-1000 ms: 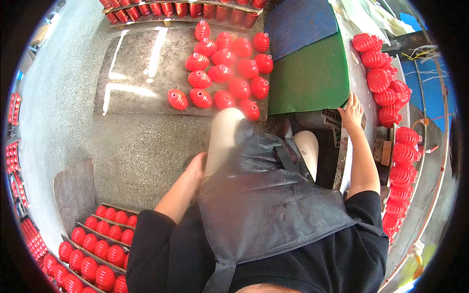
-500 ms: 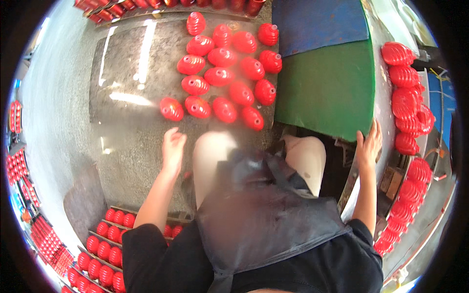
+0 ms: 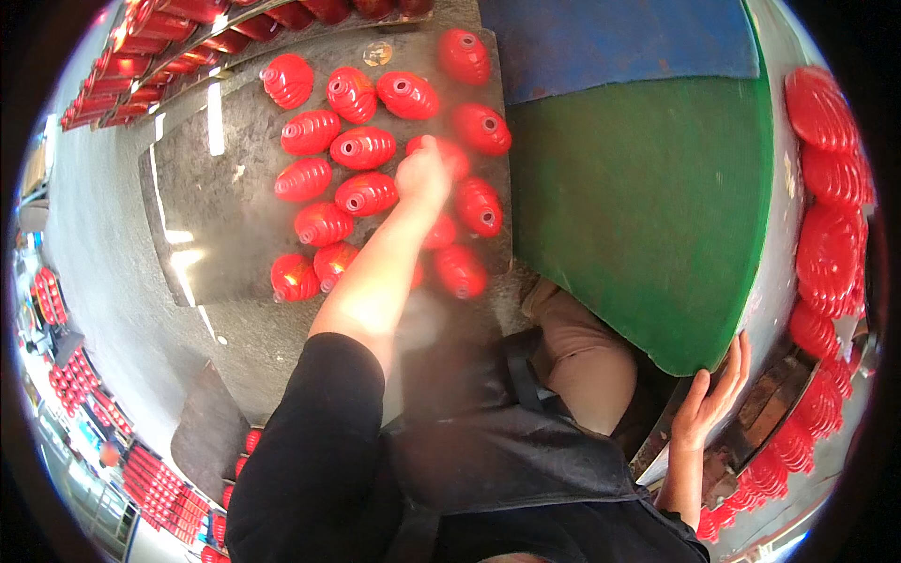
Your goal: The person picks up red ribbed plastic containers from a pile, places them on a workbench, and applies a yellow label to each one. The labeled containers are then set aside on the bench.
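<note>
On the dark board on the floor lie several red, shiny, ribbed oval vessels, each with a small hole at one end. My left hand reaches in among them, fingers curled around one red ribbed vessel, which it partly hides. My left forearm covers parts of a few others. At the near corner of the green mat, my right hand rests on the edge with its fingers stretched out, holding nothing.
A blue sheet lies at the far end of the green mat. Stacked red ribbed pieces line the right side. A rack of red pieces stands at the far left, and more trays of red pieces sit at lower left.
My left hand has moved forward and right, from beside my knee onto the red vessels. My right hand stays at the mat's corner. The view has shifted as my body leans.
</note>
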The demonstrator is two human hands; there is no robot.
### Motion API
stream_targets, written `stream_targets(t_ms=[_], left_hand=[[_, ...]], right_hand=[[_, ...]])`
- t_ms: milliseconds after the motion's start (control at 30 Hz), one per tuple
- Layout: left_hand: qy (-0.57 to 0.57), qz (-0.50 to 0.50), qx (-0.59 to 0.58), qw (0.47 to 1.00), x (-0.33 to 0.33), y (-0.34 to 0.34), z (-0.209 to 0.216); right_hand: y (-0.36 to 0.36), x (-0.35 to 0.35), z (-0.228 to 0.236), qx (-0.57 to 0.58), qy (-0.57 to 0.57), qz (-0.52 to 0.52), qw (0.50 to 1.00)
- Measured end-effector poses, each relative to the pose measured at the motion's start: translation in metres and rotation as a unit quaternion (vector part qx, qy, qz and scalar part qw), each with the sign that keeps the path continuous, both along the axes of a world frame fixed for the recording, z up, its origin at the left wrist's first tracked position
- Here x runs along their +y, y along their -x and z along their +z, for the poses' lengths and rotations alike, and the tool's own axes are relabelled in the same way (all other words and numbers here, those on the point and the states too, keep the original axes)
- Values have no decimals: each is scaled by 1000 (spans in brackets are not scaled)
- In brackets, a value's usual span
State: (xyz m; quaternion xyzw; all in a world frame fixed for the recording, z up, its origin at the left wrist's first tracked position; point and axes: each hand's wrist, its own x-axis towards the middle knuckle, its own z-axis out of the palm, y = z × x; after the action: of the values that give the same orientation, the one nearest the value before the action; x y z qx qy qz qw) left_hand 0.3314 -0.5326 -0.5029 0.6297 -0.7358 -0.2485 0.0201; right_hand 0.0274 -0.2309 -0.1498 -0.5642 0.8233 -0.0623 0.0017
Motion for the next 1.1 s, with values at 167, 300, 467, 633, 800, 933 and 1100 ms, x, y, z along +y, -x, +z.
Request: stream_targets(t_ms=[167,300,467,633,800,933,1100], left_hand=[[25,22,25,999,-2,-27,31],[79,60,193,976,19,-85,120],[1,36,391,920,63,-147,275],[-83,-12,537,840,116,-174,383],[-55,-78,533,841,149,-184,431],[-28,-99,520,848,167,-175,452],[-37,-124,516,847,183,-159,475]], right_hand=[[-1,1,0,5,7,2,1000],[-2,4,-2,22,28,-1,999],[-41,-2,7,4,296,117,948],[-147,-30,15,-733,117,62,668],[-194,-21,44,-896,41,-19,442],[-199,10,69,-898,61,-39,434],[-196,48,84,-902,95,-38,420]])
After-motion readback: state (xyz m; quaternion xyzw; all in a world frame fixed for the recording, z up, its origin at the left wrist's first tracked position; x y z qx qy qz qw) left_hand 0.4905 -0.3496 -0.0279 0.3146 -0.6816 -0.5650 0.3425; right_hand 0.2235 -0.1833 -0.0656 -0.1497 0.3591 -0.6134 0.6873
